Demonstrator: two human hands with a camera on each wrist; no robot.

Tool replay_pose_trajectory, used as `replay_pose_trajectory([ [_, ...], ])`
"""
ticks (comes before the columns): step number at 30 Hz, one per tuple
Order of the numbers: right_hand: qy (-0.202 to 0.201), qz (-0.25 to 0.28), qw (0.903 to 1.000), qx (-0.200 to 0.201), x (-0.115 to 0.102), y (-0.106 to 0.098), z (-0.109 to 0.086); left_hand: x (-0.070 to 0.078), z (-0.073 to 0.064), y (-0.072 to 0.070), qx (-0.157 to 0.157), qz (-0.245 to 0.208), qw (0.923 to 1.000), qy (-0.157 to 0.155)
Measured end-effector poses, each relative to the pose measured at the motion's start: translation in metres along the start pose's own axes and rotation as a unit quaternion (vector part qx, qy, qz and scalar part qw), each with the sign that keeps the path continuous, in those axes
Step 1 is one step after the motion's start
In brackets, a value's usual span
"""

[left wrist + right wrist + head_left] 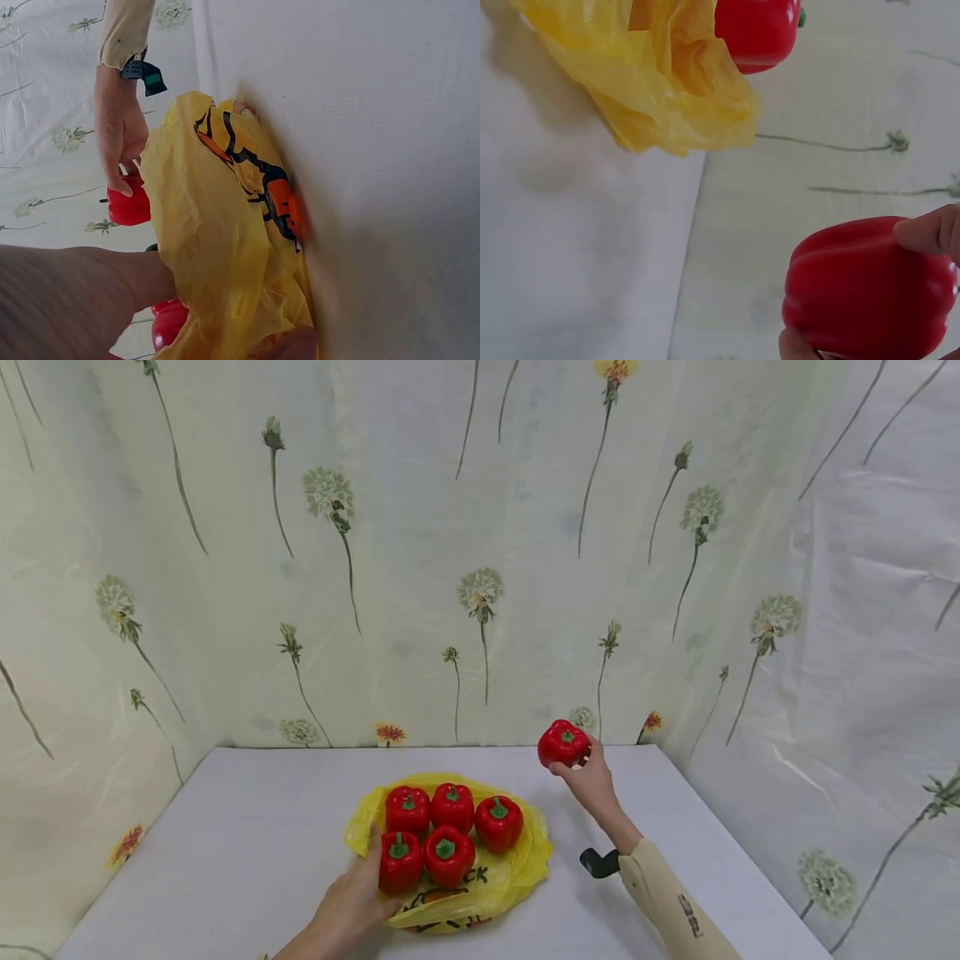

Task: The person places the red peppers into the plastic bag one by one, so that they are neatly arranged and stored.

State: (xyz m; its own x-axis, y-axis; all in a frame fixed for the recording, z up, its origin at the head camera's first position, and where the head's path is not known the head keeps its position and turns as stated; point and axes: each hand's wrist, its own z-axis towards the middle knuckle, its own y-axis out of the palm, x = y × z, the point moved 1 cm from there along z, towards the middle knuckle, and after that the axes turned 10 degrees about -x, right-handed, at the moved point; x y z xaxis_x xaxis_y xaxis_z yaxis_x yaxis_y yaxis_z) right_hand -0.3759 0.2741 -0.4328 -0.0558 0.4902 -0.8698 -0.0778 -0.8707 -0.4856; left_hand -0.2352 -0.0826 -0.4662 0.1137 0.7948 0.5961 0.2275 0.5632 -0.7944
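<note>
Above the right back part of the table, my right hand (592,781) grips a red bell pepper (562,743) with thumb and fingers on its sides. In the right wrist view, this bell pepper (866,292) looks glossy and ribbed. My left hand (351,893) holds the left side of a yellow plastic bag (517,881), its thumb near the front rim. Several red bell peppers (453,807) with green stems sit in the bag's opening. Dark and orange print covers the bag's front (217,225), which hides part of my left hand in the left wrist view.
The bag stands on a white-covered table (262,827). A curtain (405,593) with a dandelion pattern hangs behind the table and along its sides. A dark wrist camera (598,863) sticks out beside my right wrist.
</note>
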Motion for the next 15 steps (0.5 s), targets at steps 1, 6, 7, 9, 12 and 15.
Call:
replay_pose_trajectory([
  [1, -0.003, 0.000, 1.0000, -0.002, -0.002, 0.000, -0.001, 0.000, 0.000, 0.000, 0.000, 0.001, 1.0000, 0.002],
  [6, -0.015, 0.010, 0.9996, -0.021, -0.010, 0.003, -0.007, 0.000, 0.000, 0.001, 0.005, 0.002, 0.9999, 0.016],
  [7, -0.017, 0.012, 0.9995, -0.026, -0.012, 0.004, -0.009, 0.000, 0.000, 0.001, 0.006, 0.004, 0.9998, 0.018],
  [9, -0.021, 0.014, 0.9991, -0.034, -0.015, 0.006, -0.012, 0.000, -0.001, 0.000, 0.008, 0.005, 0.9998, 0.019],
  [12, -0.028, 0.016, 0.9985, -0.043, -0.021, 0.010, -0.019, 0.000, -0.001, 0.000, 0.011, 0.006, 0.9997, 0.019],
  [15, -0.040, 0.023, 0.9976, -0.052, -0.028, 0.015, -0.027, -0.001, -0.001, 0.000, 0.012, 0.005, 0.9997, 0.021],
])
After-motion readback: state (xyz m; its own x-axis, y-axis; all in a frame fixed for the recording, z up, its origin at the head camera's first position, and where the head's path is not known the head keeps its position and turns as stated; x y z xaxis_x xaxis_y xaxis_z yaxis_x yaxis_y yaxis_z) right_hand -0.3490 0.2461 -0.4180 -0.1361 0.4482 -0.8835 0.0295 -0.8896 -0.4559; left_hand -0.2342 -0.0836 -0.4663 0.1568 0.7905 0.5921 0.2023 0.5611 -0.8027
